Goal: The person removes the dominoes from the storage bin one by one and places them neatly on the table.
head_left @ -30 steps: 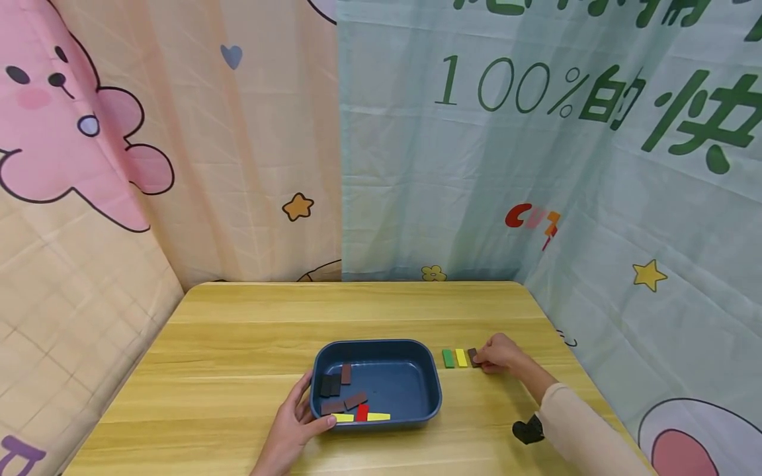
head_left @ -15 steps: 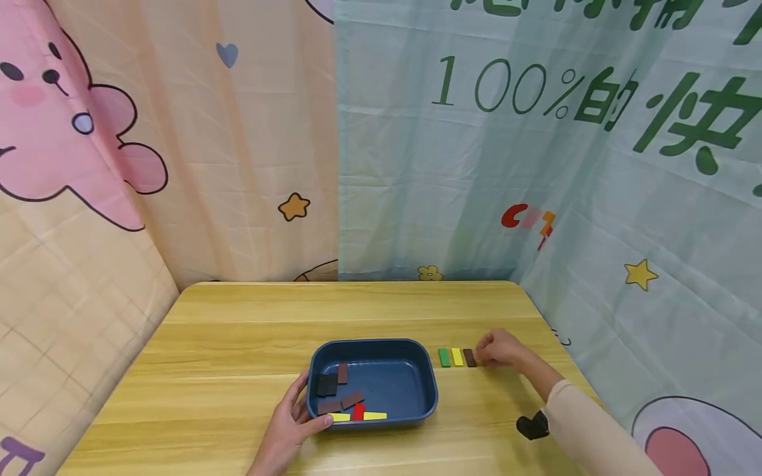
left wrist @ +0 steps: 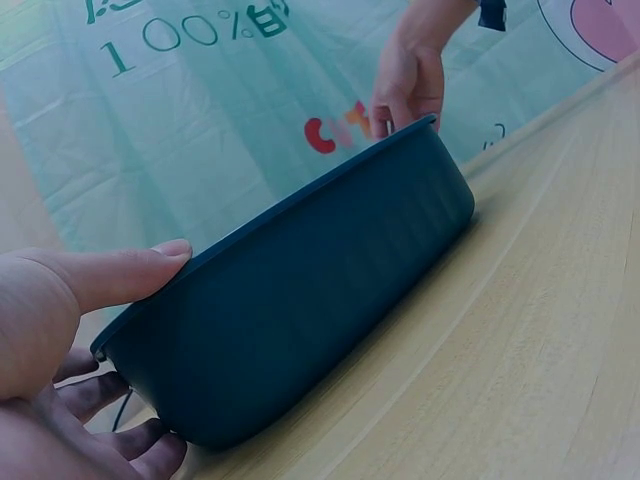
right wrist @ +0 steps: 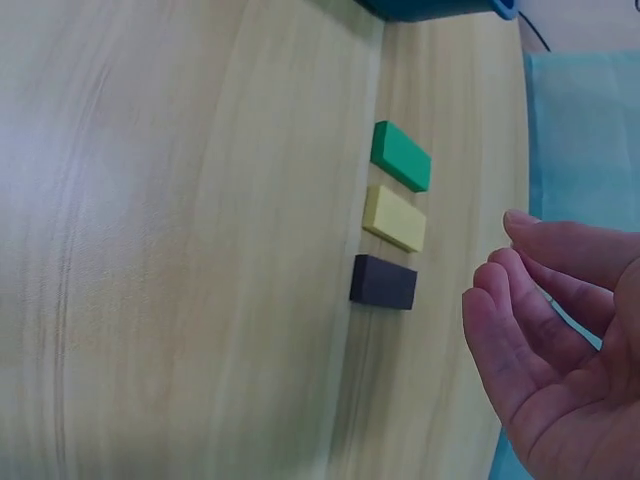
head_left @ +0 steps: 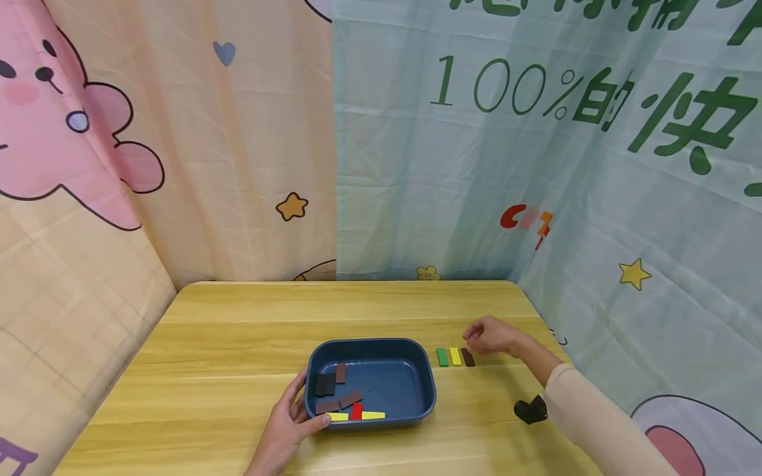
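My left hand (head_left: 282, 426) grips the near left corner of a blue plastic tray (head_left: 399, 387), thumb over the rim and fingers against the outer wall. Right of the tray, three small rectangular blocks lie in a row on the table: green (right wrist: 403, 157), yellow (right wrist: 396, 218) and dark brown (right wrist: 385, 282), spaced slightly apart. Just behind and above the dark brown block hovers my right hand (head_left: 491, 336), holding nothing, its fingers loosely bent. Inside the tray, at its left and near sides, are black blocks (head_left: 325, 384), brown blocks (head_left: 350, 399), a red block (head_left: 356, 411) and yellow blocks (head_left: 373, 415).
The wooden table (head_left: 238, 330) reaches back to printed curtains (head_left: 428, 198) on the far side and right. A black object (head_left: 530, 411) sits beside the right sleeve (head_left: 601, 416).
My right hand let go of the dark brown block, leaving it beside the yellow one, then rose and moved back from it. The left hand stays on the tray; the view shifts slightly.
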Tool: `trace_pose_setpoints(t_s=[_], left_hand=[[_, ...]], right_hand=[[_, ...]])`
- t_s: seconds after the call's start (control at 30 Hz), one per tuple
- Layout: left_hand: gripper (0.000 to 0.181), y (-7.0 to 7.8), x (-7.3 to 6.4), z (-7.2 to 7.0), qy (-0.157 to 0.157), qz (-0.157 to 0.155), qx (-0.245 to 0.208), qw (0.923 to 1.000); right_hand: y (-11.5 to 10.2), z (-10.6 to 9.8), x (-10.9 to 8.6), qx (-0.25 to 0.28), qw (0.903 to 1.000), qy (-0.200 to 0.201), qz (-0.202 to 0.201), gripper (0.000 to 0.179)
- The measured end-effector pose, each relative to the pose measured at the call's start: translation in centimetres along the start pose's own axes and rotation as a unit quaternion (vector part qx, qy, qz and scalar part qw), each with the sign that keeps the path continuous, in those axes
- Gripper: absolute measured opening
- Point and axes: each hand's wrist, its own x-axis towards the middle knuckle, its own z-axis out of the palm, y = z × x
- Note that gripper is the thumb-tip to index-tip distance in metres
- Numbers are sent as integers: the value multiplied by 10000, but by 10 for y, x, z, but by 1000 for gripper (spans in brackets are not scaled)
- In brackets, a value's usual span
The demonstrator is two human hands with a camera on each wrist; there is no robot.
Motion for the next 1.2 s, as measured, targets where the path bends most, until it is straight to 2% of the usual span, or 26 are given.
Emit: trace_pose_setpoints(t_s=[0.2,0.43,0.73,1.0,1.2], left_hand=[[96,0,0,0,9,-66,-39,10000],[97,0,-2,-1,-38,-9,-103,9999],[97,-2,-2,-1,-97,52,-239,9997],[95,-3,-2,0,-115,102,-355,9993],[95,-2,-1,-1,-135,145,-473,9987]], right_hand=[[-16,3,4,-271,9996,-80,49,27],[-35,8,7,-503,9971,-447,-358,24],[-60,17,14,-770,9911,-923,-567,20],[-93,37,24,-920,9786,-1557,-980,23],[-113,60,34,-987,9749,-1725,-1004,23]])
